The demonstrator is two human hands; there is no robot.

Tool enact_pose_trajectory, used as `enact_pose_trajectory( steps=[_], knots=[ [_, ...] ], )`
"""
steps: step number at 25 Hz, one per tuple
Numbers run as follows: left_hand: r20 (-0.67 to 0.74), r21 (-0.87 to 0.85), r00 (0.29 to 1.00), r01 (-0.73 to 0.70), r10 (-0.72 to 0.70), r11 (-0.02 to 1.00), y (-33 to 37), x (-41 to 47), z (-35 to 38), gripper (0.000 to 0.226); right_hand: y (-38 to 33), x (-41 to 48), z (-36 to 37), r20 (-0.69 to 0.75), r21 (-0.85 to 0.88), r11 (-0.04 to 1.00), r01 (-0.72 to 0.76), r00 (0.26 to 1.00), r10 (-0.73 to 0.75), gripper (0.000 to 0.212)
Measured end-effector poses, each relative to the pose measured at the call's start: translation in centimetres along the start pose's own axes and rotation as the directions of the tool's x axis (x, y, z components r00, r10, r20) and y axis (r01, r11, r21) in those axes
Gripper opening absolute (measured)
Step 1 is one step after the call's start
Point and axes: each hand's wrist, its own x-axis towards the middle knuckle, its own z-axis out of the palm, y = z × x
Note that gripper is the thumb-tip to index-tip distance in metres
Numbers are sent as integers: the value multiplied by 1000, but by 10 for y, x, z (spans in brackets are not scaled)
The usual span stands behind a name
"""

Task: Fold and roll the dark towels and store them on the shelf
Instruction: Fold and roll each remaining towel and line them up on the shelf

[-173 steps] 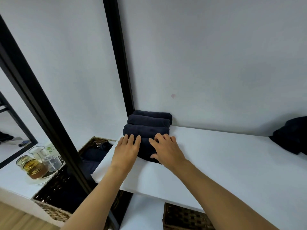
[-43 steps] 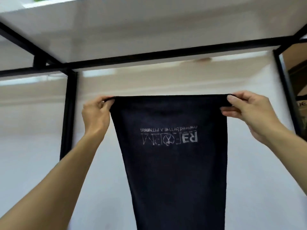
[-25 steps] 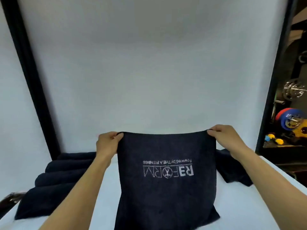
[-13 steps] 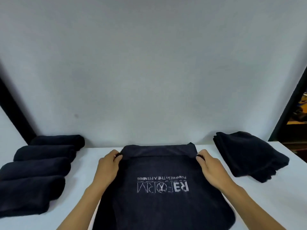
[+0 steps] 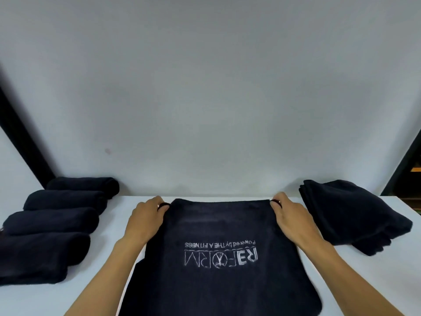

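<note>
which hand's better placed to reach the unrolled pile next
Right. The right hand pinches the far right corner of the spread towel, close beside the pile. The left hand holds the far left corner, nearer the rolls, with the whole towel between.

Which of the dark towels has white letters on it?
The flat towel in the middle, held by the left hand and right hand. The rolled towels and the folded pile show no letters.
</note>
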Motion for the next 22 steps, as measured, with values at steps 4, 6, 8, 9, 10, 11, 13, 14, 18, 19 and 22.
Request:
enact_pose_trajectory(
  steps=[4, 6, 8, 9, 10, 11, 13, 14, 18, 19, 22],
  knots=[
    [-9, -241, 1000, 6, -8, 971, 8, 8, 5, 15, -1, 9, 14, 23, 280, 960, -9, 1000, 2, 13],
    [-6, -251, 991, 129, -135, 959, 6, 16, 7, 16, 5, 15, 18, -25, 238, 969, -72, 996, 81, 13],
    [18, -193, 990, 144, -143, 971, 4, 24, 9, 16, 9, 21, 21, -53, 178, 977, -118, 990, 130, 12],
    [38, -155, 993, 116, -112, 981, 2, 27, 9, 16, 10, 24, 21, -53, 161, 979, -125, 989, 135, 12],
    [66, -124, 994, 95, -87, 988, 1, 29, 10, 15, 10, 26, 22, -44, 150, 981, -125, 990, 133, 10],
    [101, -102, 992, 91, -81, 991, -1, 29, 10, 16, 10, 29, 21, -21, 149, 981, -126, 991, 131, 9],
    [177, -82, 980, 105, -89, 991, -4, 28, 9, 20, 10, 33, 17, 71, 168, 976, -142, 989, 131, 9],
    [207, -81, 976, 90, -71, 993, -3, 28, 10, 21, 10, 35, 11, 137, 189, 970, -155, 982, 131, 9],
    [278, -289, 960, 111, -28, 951, 10, 26, 4, 20, 0, 37, -14, 386, 390, 883, -260, 917, 100, 13],
    [329, -387, 944, 172, -39, 906, 12, 26, 0, 19, -4, 36, -19, 445, 433, 851, -299, 891, 87, 15],
    [503, -504, 864, 315, -23, 804, 11, 22, -12, 27, -11, 36, -23, 490, 433, 849, -304, 870, 62, 18]
  ],
)
